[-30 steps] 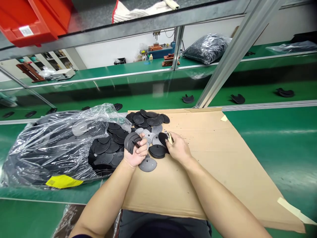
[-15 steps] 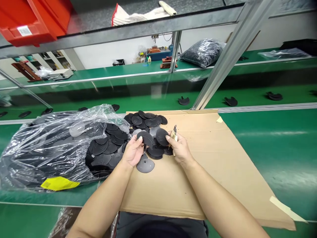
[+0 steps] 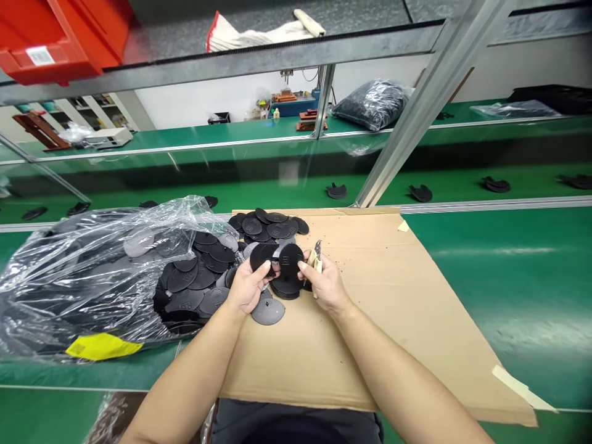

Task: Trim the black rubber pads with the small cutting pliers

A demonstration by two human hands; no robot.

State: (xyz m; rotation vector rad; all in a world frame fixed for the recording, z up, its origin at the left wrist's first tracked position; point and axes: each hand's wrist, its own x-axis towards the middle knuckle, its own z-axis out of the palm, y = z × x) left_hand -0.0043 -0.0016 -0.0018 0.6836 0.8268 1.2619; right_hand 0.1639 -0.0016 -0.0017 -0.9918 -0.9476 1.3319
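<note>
My left hand (image 3: pixel 246 288) is closed on a black round plastic disc (image 3: pixel 261 255), held up above a heap of black discs (image 3: pixel 217 271). My right hand (image 3: pixel 324 285) pinches a second black disc (image 3: pixel 291 259) beside the first and also holds small cutting pliers (image 3: pixel 316 257) against its palm. The two discs nearly touch at their edges. Under the hands a small stack of discs (image 3: pixel 285 287) and a single grey-black disc (image 3: pixel 267 311) lie on a sheet of brown cardboard (image 3: pixel 393 320).
A clear plastic bag (image 3: pixel 92 271) with a yellow label (image 3: pixel 98 346) spills discs from the left. More discs (image 3: pixel 271 223) lie at the cardboard's far edge. Beyond runs a green conveyor (image 3: pixel 462 179) carrying black parts (image 3: pixel 420 193). An aluminium post (image 3: pixel 411 117) slants up; a red bin (image 3: pixel 50 37) sits overhead.
My left hand turned its disc and lifted it toward the right hand. My right hand picked up a disc and brought it beside the left one, pliers still in hand.
</note>
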